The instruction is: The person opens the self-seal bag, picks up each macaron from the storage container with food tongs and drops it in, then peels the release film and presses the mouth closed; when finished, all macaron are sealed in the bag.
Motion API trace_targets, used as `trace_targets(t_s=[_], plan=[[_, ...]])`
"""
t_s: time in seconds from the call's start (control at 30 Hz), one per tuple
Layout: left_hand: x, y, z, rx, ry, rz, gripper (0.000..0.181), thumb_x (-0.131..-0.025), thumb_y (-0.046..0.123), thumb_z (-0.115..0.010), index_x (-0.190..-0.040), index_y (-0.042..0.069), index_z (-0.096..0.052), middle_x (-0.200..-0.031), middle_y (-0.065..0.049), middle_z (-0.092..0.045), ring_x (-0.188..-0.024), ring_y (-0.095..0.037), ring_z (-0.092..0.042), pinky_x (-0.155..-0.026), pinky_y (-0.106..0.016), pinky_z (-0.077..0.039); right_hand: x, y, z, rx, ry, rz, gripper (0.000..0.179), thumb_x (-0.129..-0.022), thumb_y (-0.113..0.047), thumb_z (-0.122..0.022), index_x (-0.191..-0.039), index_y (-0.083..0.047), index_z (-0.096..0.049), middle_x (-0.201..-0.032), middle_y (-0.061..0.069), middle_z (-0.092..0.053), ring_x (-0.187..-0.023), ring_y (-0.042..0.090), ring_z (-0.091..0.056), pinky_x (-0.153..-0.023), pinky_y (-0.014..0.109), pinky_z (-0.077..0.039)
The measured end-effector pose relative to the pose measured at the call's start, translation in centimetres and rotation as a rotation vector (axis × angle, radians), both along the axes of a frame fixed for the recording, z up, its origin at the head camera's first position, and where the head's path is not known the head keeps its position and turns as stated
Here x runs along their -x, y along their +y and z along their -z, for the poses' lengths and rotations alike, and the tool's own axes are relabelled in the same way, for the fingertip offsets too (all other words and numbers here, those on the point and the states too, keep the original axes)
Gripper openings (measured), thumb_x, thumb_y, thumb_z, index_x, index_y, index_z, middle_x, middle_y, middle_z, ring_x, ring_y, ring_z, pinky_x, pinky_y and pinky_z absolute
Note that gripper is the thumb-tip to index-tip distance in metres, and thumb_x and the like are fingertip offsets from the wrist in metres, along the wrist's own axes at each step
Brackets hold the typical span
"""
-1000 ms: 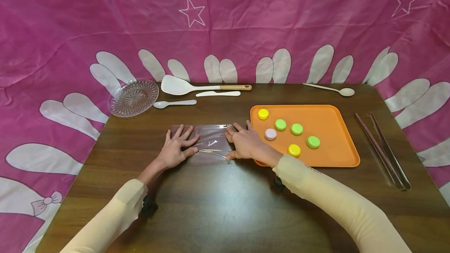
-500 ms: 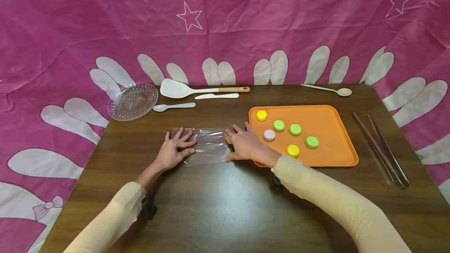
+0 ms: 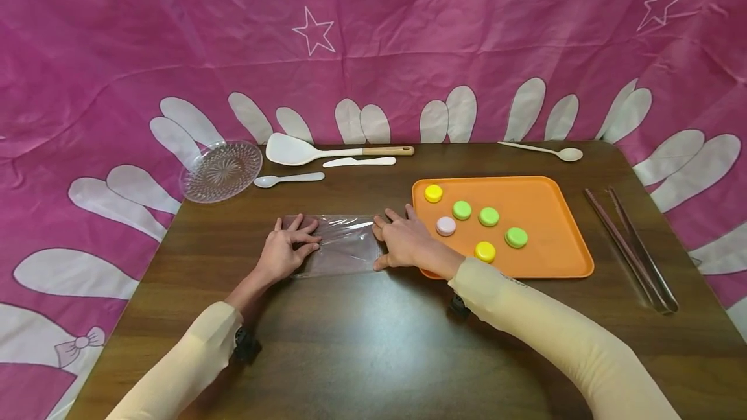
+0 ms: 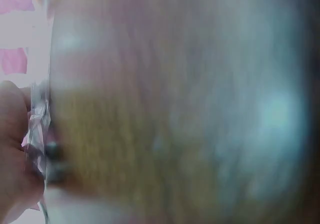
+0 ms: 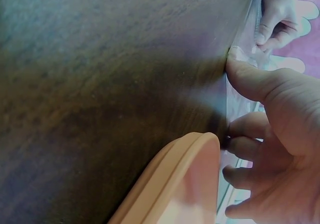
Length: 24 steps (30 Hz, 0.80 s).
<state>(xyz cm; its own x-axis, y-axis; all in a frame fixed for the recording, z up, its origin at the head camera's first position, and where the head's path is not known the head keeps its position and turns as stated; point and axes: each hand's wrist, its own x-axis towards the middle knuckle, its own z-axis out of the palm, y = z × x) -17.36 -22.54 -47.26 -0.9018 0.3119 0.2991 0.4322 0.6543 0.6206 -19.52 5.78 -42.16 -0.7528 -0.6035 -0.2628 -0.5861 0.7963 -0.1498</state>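
A flat clear plastic bag (image 3: 348, 255) lies on the wooden table between both hands, wrinkled and shiny along its upper part. At its left end my left hand (image 3: 281, 254) pinches the film between thumb and index finger, the other fingers spread over the bag. The same pinch shows at the top of the right wrist view, on the left hand (image 5: 278, 18). My right hand (image 3: 405, 241) has its fingers spread, with thumb and fingertips pressing the bag's right edge. Crinkled film stands beside the left hand (image 4: 17, 159) in the left wrist view, which is mostly blurred.
An orange tray (image 3: 545, 212) with several yellow, green and pale pink macarons (image 3: 488, 216) stands just right of my right hand. Behind lie a glass plate (image 3: 222, 170), spatula (image 3: 292, 150), white knife (image 3: 358, 161) and spoon (image 3: 288, 179). Tongs (image 3: 630, 248) and another spoon (image 3: 569, 154) are at right.
My left hand has gone from spread fingers on the bag to pinching the film, shifting slightly left. The bag looks smoother near the front. The right hand stays at the right edge.
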Motion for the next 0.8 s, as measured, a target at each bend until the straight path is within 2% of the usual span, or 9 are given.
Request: trace_targets(t_s=[0.17, 0.3, 0.43, 0.53, 0.6, 0.67, 0.73, 0.77, 0.8], plan=[[-0.2, 0.2, 0.7, -0.168, 0.057, -0.081, 0.009, -0.079, -0.008, -0.079, -0.087, -0.003, -0.078, -0.115, -0.02, -0.069, -0.123, -0.044, -0.055, -0.113, -0.068, -0.015, 0.1, 0.1, 0.2, 0.003, 0.005, -0.01, 0.083, -0.083, -0.058, -0.074, -0.149, -0.014, -0.048, -0.159, 0.008, -0.033, -0.149, 0.032, -0.021, -0.116, 0.062, -0.009], [-0.5, 0.2, 1.0, -0.292, 0.113, -0.102, 0.01, -0.079, -0.011, -0.079, -0.085, -0.003, -0.078, -0.113, -0.022, -0.069, -0.119, -0.045, -0.058, -0.111, -0.07, -0.017, 0.2, 0.4, 0.1, 0.052, 0.025, -0.045, 0.08, -0.084, -0.056, -0.075, -0.147, -0.011, -0.052, -0.157, 0.009, -0.037, -0.147, 0.033, -0.025, -0.116, 0.064, -0.012], [-0.5, 0.4, 1.0, -0.348, 0.139, -0.104, 0.01, -0.079, -0.012, -0.078, -0.083, -0.003, -0.078, -0.111, -0.024, -0.069, -0.119, -0.046, -0.058, -0.111, -0.071, -0.016, 0.4, 1.5, -0.5, 0.144, 0.057, -0.082, 0.073, -0.089, -0.049, -0.073, -0.144, -0.006, -0.054, -0.153, 0.012, -0.043, -0.145, 0.035, -0.03, -0.114, 0.066, -0.015], [-0.3, 0.6, 1.1, -0.36, 0.152, -0.102, 0.011, -0.078, -0.014, -0.077, -0.083, -0.004, -0.077, -0.109, -0.026, -0.069, -0.117, -0.048, -0.058, -0.11, -0.072, -0.015, 0.5, 3.1, -1.3, 0.225, 0.086, -0.073, 0.065, -0.092, -0.042, -0.073, -0.141, -0.002, -0.056, -0.149, 0.015, -0.047, -0.141, 0.035, -0.038, -0.113, 0.063, -0.022], [-0.3, 0.9, 0.9, -0.363, 0.167, -0.098, 0.012, -0.077, -0.016, -0.077, -0.083, -0.007, -0.077, -0.108, -0.028, -0.069, -0.115, -0.051, -0.058, -0.108, -0.074, -0.015, 0.4, 4.7, -1.9, 0.294, 0.089, -0.037, 0.061, -0.092, -0.036, -0.073, -0.14, -0.001, -0.057, -0.145, 0.016, -0.052, -0.121, 0.032, -0.059, -0.105, 0.053, -0.042], [-0.6, 1.2, 0.3, -0.364, 0.174, -0.092, 0.012, -0.076, -0.019, -0.076, -0.083, -0.009, -0.076, -0.107, -0.031, -0.068, -0.113, -0.054, -0.058, -0.106, -0.076, -0.015, 0.3, 6.7, -2.4, 0.356, 0.104, 0.013, 0.057, -0.092, -0.032, -0.074, -0.137, 0.001, -0.059, -0.131, 0.016, -0.063, -0.096, 0.026, -0.071, -0.084, 0.04, -0.056], [-1.1, 1.7, -0.7, -0.359, 0.174, -0.089, 0.011, -0.076, -0.02, -0.075, -0.083, -0.011, -0.075, -0.106, -0.033, -0.067, -0.112, -0.056, -0.057, -0.105, -0.077, -0.017, 0.1, 9.1, -2.9, 0.407, 0.085, 0.095, 0.054, -0.093, -0.029, -0.074, -0.135, 0.001, -0.06, -0.102, 0.014, -0.073, -0.062, 0.02, -0.066, -0.059, 0.032, -0.054], [-1.3, 1.8, -1.2, -0.357, 0.173, -0.088, 0.011, -0.076, -0.021, -0.074, -0.083, -0.012, -0.074, -0.106, -0.034, -0.066, -0.112, -0.056, -0.057, -0.105, -0.077, -0.017, 0.0, 10.4, -3.1, 0.422, 0.084, 0.141, 0.051, -0.093, -0.027, -0.074, -0.134, 0.001, -0.062, -0.097, 0.013, -0.074, -0.055, 0.018, -0.061, -0.052, 0.03, -0.049], [-1.5, 2.0, -1.7, -0.355, 0.17, -0.086, 0.01, -0.076, -0.021, -0.074, -0.082, -0.013, -0.073, -0.106, -0.035, -0.065, -0.112, -0.057, -0.056, -0.105, -0.077, -0.017, -0.1, 11.7, -3.3, 0.426, 0.093, 0.185, 0.049, -0.093, -0.026, -0.073, -0.133, 0.001, -0.063, -0.092, 0.013, -0.074, -0.057, 0.017, -0.06, -0.052, 0.03, -0.047]])
